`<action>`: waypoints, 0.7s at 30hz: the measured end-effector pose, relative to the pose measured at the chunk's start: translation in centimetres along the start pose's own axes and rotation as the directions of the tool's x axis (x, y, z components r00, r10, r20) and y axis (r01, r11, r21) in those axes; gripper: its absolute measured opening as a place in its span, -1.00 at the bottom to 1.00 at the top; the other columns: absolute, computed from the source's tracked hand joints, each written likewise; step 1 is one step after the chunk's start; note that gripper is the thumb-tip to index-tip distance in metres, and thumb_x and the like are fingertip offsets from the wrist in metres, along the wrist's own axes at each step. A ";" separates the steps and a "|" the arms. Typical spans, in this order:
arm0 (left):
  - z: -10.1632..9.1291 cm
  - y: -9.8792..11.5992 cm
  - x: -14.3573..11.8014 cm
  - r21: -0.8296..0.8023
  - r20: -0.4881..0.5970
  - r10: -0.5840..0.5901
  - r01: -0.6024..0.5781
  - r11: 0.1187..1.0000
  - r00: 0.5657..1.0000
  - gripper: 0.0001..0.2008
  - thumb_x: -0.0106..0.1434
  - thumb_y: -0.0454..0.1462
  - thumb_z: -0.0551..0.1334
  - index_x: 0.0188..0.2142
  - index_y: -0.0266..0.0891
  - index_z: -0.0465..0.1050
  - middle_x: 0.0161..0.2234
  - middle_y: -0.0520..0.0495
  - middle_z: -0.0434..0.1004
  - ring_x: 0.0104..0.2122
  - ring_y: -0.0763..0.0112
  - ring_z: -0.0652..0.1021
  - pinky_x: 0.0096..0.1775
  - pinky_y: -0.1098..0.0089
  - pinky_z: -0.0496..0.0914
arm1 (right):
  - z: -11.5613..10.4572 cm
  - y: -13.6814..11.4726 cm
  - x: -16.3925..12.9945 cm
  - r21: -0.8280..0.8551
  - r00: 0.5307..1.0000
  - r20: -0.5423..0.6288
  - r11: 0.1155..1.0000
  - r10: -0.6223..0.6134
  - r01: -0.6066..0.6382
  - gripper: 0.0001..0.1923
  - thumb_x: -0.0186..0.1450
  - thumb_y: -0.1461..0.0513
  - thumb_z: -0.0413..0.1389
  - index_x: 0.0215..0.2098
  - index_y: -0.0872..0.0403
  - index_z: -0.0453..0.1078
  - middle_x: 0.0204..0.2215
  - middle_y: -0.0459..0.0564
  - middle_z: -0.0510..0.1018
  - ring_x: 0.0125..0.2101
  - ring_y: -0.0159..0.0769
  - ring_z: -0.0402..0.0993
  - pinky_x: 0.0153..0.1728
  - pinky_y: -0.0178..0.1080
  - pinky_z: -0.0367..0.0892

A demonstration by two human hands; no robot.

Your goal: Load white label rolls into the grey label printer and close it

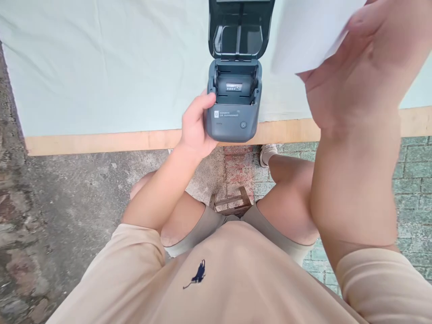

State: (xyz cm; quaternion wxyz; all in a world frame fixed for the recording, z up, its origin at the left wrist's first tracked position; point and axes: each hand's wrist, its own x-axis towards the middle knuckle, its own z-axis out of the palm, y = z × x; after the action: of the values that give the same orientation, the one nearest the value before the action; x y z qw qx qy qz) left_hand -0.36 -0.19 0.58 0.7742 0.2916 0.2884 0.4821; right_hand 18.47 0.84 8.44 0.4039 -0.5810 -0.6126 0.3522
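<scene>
Tbl [101, 81] w/ pale cloth (paved floor [67, 202]).

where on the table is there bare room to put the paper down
Left of the printer, the cloth lies bare out to the table's left edge. It is crowded around the printer: the left hand grips its side, and the right hand holds the paper just beside it.

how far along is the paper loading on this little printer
Done: the printer's lid is flipped open, exposing the paper bay. In hand: the left hand steadies the printer at the table edge; the right hand holds white paper above it. Left: the paper isn't in, and the lid isn't closed.
</scene>
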 end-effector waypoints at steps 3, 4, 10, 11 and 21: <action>-0.1 0.2 -0.1 -0.007 0.006 -0.009 0.009 1.000 1.000 -0.68 0.27 -0.15 0.01 -0.18 -0.23 0.45 -0.22 -0.05 0.56 -0.15 0.29 0.57 -0.03 0.31 0.46 | 0.5 1.7 0.3 0.327 0.979 0.025 0.924 0.202 -0.199 -0.56 0.28 0.21 -0.33 -0.02 -0.01 0.25 -0.10 0.05 0.42 -0.21 -0.17 0.40 -0.42 -0.14 0.24; -0.1 0.2 -0.1 -0.005 0.002 -0.013 0.013 1.000 1.000 -0.69 0.27 -0.16 0.01 -0.19 -0.23 0.45 -0.23 -0.05 0.56 -0.14 0.28 0.57 -0.01 0.30 0.45 | 0.8 2.2 0.4 0.320 0.976 0.037 0.922 0.217 -0.217 -0.62 0.28 0.17 -0.27 -0.03 -0.03 0.24 -0.10 0.04 0.44 -0.22 -0.18 0.40 -0.41 -0.15 0.26; -0.4 0.0 0.0 0.010 -0.025 -0.014 0.015 1.000 1.000 -0.68 0.24 -0.12 0.01 -0.22 -0.20 0.45 -0.24 -0.06 0.57 -0.07 0.20 0.56 0.01 0.26 0.46 | 1.5 4.5 0.9 -0.111 0.993 -0.091 0.992 -0.074 0.064 -0.84 0.21 0.22 0.06 -0.24 -0.04 0.18 -0.14 -0.01 0.41 -0.17 -0.32 0.35 -0.32 -0.25 0.35; -0.4 0.0 0.0 0.011 -0.028 -0.017 0.017 1.000 0.999 -0.68 0.24 -0.12 0.01 -0.21 -0.20 0.45 -0.23 -0.06 0.57 -0.07 0.20 0.55 0.00 0.25 0.46 | 1.5 4.7 1.0 -0.215 0.990 -0.099 0.974 -0.101 0.078 -0.84 0.20 0.24 0.06 -0.27 -0.03 0.16 -0.17 -0.01 0.41 -0.21 -0.33 0.34 -0.33 -0.26 0.34; -0.3 0.0 0.0 -0.005 -0.027 -0.018 0.018 1.000 0.999 -0.73 0.22 -0.12 0.03 -0.26 -0.18 0.44 -0.25 -0.06 0.56 -0.06 0.21 0.54 0.00 0.27 0.45 | 0.9 5.8 0.9 -0.576 0.979 -0.103 0.813 -0.177 0.086 -0.58 0.06 0.45 -0.05 -0.15 -0.04 0.15 -0.22 -0.03 0.38 -0.37 -0.36 0.18 -0.44 -0.28 0.13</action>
State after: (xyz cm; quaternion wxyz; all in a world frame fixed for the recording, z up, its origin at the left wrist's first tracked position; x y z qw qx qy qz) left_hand -0.57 -0.11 0.37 0.7752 0.2807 0.3005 0.4796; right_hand 20.19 2.26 2.88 0.2813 -0.6560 -0.6959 0.0795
